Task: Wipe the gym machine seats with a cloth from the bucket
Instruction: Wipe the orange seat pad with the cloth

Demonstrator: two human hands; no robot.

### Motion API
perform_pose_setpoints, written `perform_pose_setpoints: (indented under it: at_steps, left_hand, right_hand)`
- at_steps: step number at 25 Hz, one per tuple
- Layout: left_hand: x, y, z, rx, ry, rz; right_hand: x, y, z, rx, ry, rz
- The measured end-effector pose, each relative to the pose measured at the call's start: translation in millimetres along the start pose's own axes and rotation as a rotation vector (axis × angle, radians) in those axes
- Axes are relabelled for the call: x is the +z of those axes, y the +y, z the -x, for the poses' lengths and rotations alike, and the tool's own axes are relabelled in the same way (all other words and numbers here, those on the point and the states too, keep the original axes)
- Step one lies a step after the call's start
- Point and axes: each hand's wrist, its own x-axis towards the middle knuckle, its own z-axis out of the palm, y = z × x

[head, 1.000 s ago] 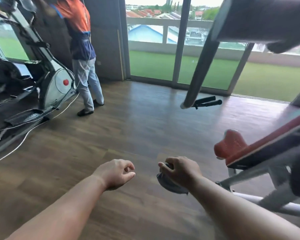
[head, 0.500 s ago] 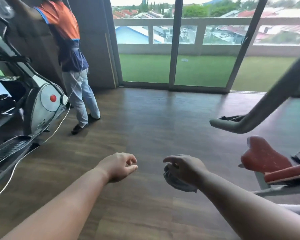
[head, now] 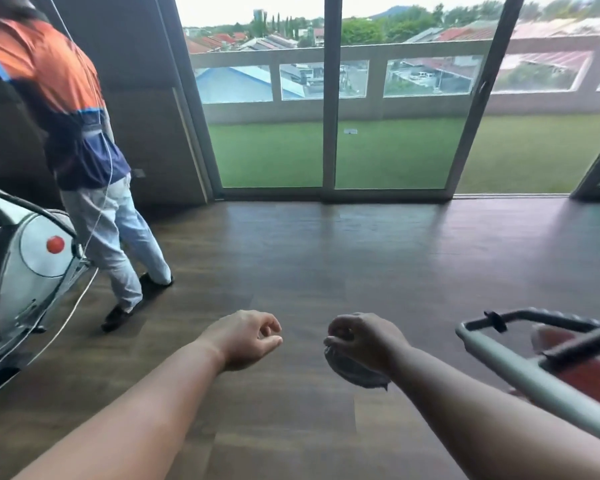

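Head view, only cam. Both forearms reach fwd over the wood floor (head: 326,258), hands apart w/ a gap between them.

Right hand (head: 368,337): fingers curled tight around a bunched grey cloth (head: 354,368); wad hangs below the palm, off the floor. Same grip as 0.5 s and 1 s ago, cloth hasn't shifted in the hand.

Left hand (head: 246,336): loose half-fist, thumb near the index tip, holding nothing. Pose unchanged vs earlier.

Main diff is the view. Cam has swung left: red padded seat (head: 582,368) now sits low at the right edge, mostly behind a grey frame tube (head: 520,374) and a black handle bar (head: 575,348). 1 s ago the red pad was higher and more in the open, w/ a dark machine arm across the top right; that arm is out of frame now. Cloth is near the seat but not touching it.

Left side: second person (head: 80,140) in orange/navy top and light jeans stands by the elliptical (head: 35,258), closer and larger in frame than before. White cable (head: 66,317) trails down to the floor beside it.

Back: sliding glass doors (head: 333,109), more fully in view than 1 s ago. Bucket not visible.
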Motion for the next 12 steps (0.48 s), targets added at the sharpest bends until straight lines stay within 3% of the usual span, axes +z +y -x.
perform_pose_setpoints:
  at_steps: [7, 12]
  left_hand:
    - [-61, -13, -172, 0.048, -0.023, -0.017]
    - [-104, -19, -335, 0.217, -0.073, -0.141]
  right_hand:
    - [-34, 66, -155, 0.072, 0.016, 0.036]
    - [-51, 131, -244, 0.243, 0.065, 0.050]
